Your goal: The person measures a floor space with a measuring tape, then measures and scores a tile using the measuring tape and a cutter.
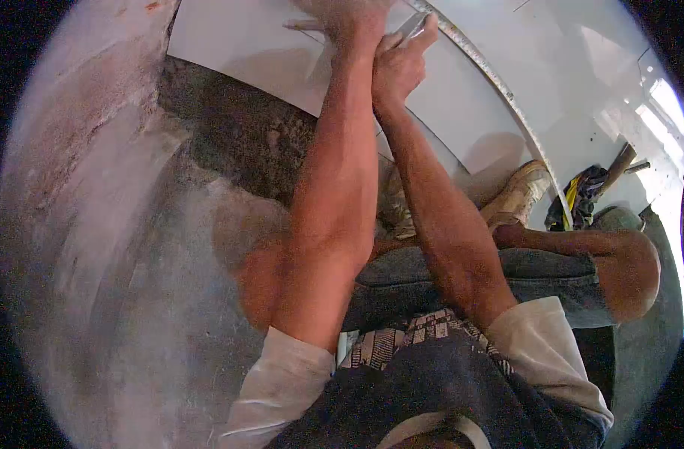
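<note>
My left hand [357, 19] is stretched out at the top edge of the view, over a large pale sheet or tile [237, 30]. Its fingers are blurred and partly cut off, so their grip does not show. Just below and to the right, my right hand [402, 71] is closed around a shiny grey object [418, 28], whose kind I cannot make out. One finger of that hand points forward along it. The two wrists overlap in view. A long, narrow pale strip [480, 63], looking curved, runs past the right hand across the pale surface.
A dark, rough floor patch [237, 112] borders the pale sheet. A stained wall [80, 127] rises at left. At right, a black and yellow item [581, 194] lies beside a wooden handle [619, 168]. My worn shoe [525, 187] and bent knee [634, 277] are close by.
</note>
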The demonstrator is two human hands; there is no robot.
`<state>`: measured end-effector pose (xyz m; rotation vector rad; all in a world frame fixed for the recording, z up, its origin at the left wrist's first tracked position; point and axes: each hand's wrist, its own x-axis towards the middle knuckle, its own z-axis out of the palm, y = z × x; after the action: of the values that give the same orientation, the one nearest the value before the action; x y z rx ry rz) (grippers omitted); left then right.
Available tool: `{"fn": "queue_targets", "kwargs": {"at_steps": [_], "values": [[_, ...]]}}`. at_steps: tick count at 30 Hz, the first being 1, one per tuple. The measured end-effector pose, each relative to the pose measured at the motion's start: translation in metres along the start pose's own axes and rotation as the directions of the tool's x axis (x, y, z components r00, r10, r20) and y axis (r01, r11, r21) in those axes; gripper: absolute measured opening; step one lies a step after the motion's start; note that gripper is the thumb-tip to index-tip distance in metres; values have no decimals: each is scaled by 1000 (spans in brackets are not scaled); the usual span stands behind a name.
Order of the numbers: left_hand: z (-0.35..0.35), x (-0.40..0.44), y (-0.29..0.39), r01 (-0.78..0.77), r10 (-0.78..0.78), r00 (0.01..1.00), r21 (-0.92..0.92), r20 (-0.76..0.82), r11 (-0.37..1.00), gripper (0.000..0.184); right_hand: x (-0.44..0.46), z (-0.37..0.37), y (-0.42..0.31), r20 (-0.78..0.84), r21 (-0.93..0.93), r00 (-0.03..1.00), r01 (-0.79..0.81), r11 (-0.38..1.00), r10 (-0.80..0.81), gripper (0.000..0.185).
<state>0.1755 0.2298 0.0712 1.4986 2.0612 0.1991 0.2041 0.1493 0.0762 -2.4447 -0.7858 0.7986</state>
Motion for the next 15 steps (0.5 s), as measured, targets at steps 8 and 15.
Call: {"fn": "queue_targets", "kwargs": {"at_steps": [8, 15], "values": [[0, 3, 1, 21, -21, 1000, -5, 5, 1000, 91, -3, -1, 2, -16, 26, 1000, 27, 999, -26, 68], [0, -1, -4, -2, 2, 1000, 29, 1, 1000, 93, -1, -1, 3, 1, -25, 1000, -14, 1000, 14, 70]]}}
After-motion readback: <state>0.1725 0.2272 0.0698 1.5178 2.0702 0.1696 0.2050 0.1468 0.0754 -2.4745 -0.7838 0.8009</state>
